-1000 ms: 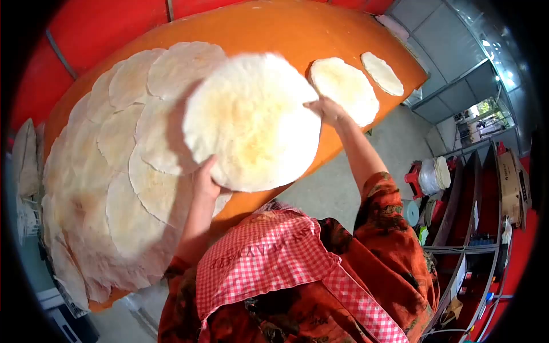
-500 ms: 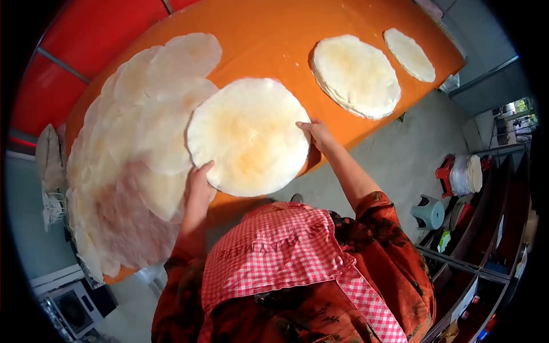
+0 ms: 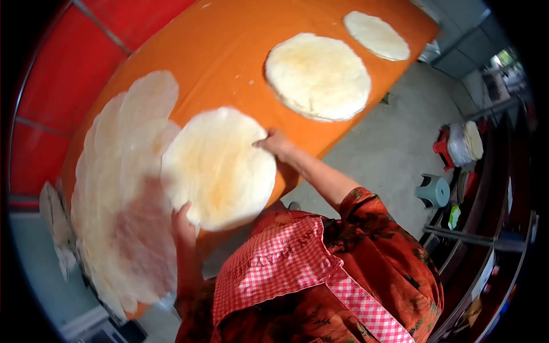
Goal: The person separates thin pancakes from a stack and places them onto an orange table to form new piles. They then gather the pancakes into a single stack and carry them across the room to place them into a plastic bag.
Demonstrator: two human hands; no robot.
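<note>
A round, pale flatbread with light brown toasted patches is held between my two hands above the orange table. My left hand grips its lower left edge, thumb on top. My right hand pinches the upper right edge, thumb on top and fingers mostly hidden beneath. Left of it, many thin, translucent round sheets lie overlapping, and the held bread covers part of them. Beyond my right hand rests a thick stack of flatbreads.
A smaller flatbread pile lies near the far right corner of the orange table. Red panels border its far left side. On the floor at right stand a blue-grey stool and dark shelving.
The view has swung, so the stacks appear farther left. The held flatbread now sits lower and farther left in view. Both hands keep their hold on its edges.
</note>
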